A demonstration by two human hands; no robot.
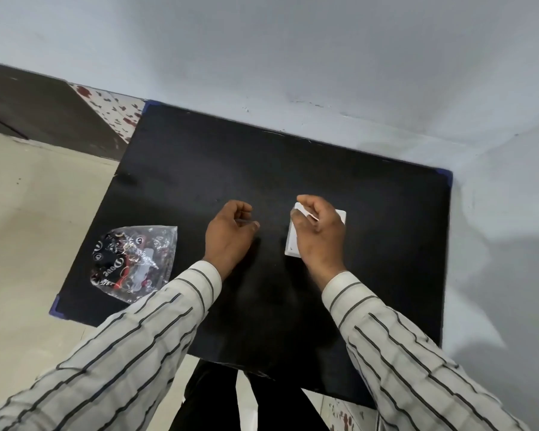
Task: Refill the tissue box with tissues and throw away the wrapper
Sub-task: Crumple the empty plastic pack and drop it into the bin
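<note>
Pinching a thin white tissue (305, 212) between thumb and fingers, the right hand (319, 233) is curled over the top of a small white box (291, 244) that sits flat on a black table (199, 169). The tissue shows as a folded white edge poking out at the hand's 11 o'clock side, right above the box; whether it is already partly inside the box cannot be told, since the hand covers the opening. The box lies a little to the 3 o'clock side of the table's centre, its long side running toward the person. Just beside it, at its 9 o'clock, the left hand (231, 236) hovers low over the bare tabletop with fingers loosely curled and the thumb tip near the forefinger; it may be holding something very thin and clear, but this cannot be told. The two hands are near each other and not touching. Both arms wear cream sleeves (131, 346) with dark stripes. Well apart, at 9 o'clock near the table's left edge, lies a crumpled clear plastic wrapper (134, 262) with black, red and white printing. The table stands in a corner against a pale grey wall (293, 57), with cream floor (28, 213) at 9 o'clock.
</note>
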